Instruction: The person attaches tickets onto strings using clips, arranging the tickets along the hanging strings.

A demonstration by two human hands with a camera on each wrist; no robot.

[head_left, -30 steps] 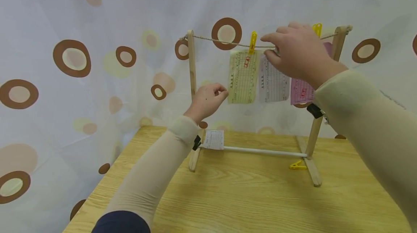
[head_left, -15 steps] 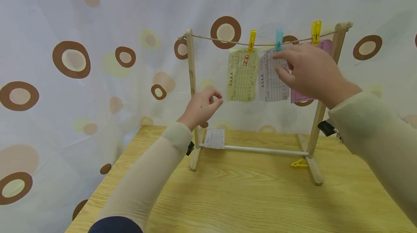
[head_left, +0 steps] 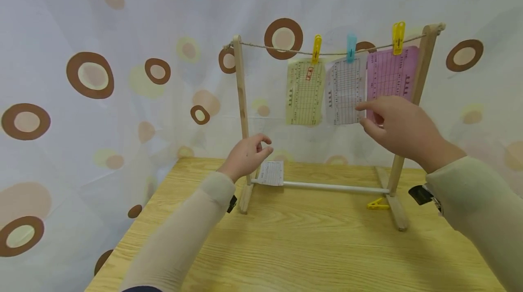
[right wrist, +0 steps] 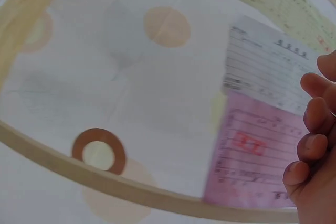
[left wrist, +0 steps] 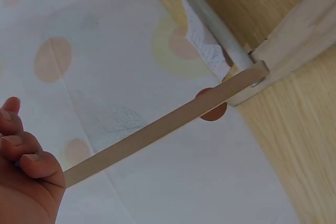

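Three paper slips hang from a rope (head_left: pixel 278 50) strung between two wooden posts: a yellow slip (head_left: pixel 304 96) and a pink slip (head_left: pixel 390 74) under yellow clothespins, and a white slip (head_left: pixel 345 96) under a blue clothespin (head_left: pixel 351 48). My right hand (head_left: pixel 402 128) is in front of the pink slip's lower part, fingers loosely bent with nothing between them. Beside the left post, my left hand (head_left: pixel 246 155) hovers with loosely curled fingers and holds nothing. Just below it, a small printed white paper (head_left: pixel 271 173) lies over the white lower bar (head_left: pixel 335 187).
A loose yellow clothespin (head_left: pixel 377 204) lies on the wooden table (head_left: pixel 310 246) by the rack's right foot (head_left: pixel 398 215). The wooden posts stand upright at either side. A white curtain (head_left: pixel 135 24) with brown circles hangs behind.
My right hand has come off the line near the blue clothespin and dropped down and right, uncovering that clothespin and most of the pink slip. The left hand has lowered slightly to the left.
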